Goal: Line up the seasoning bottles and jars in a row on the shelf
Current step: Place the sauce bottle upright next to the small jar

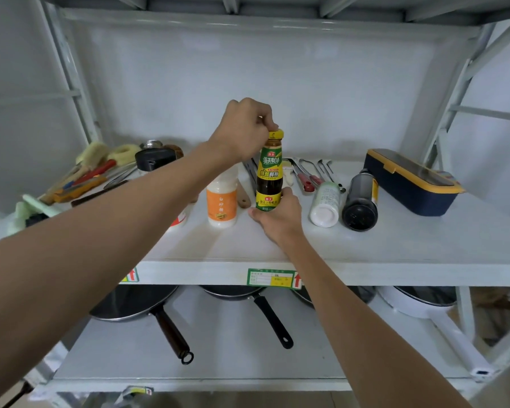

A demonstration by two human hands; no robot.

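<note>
Dark sauce bottle (pixel 269 175) with yellow cap stands upright mid-shelf (pixel 395 248). Left hand (pixel 245 128) pinches the cap from above, right hand (pixel 277 214) wraps the base. Just left of it: white bottle with orange label (pixel 222 206), upright, partly behind the left forearm. To the right, two bottles lie on their sides, bases toward camera: white one (pixel 325 207), then black one (pixel 360 203), just beside each other. Tongs (pixel 306 175) lie behind them. Navy box with yellow trim (pixel 411 182) far right. Brushes and utensils (pixel 86 175) piled far left. Pans (pixel 139 304) on the lower shelf.
</note>
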